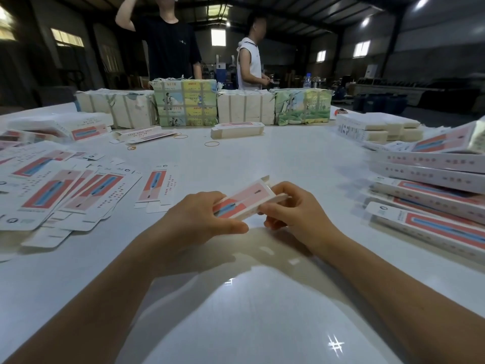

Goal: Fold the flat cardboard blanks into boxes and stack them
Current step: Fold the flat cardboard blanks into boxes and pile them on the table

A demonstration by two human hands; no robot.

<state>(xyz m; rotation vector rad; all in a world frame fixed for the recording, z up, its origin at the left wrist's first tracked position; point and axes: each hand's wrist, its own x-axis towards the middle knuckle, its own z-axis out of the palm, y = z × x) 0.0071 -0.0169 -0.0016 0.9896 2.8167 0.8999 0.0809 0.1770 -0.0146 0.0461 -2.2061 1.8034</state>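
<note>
A narrow pink, red and white printed cardboard box (246, 199) is held just above the glossy white table (262, 298), near its middle in front of the person. It is gripped at its near end by the left hand (202, 219), thumb below and fingers curled over the top. Its far end is pinched by the right hand (291, 206), whose fingers are curled round the edge where a white end flap (265, 179) stands open. This box is judged to be already squared up, with its end closure not yet finished.

To the right, a stack of finished long printed boxes (430, 177) is seen, several layers high, so a good part of the work appears done. To the left, a spread of flat printed cardboard blanks (65, 190) is lying unfolded, and one single flat blank (156, 186) is lying near the hands. Across the far side, wrapped bundles of paper-bound stock (244, 106) are lined up unopened, so much more folding is judged to remain. Two people are standing behind these bundles.
</note>
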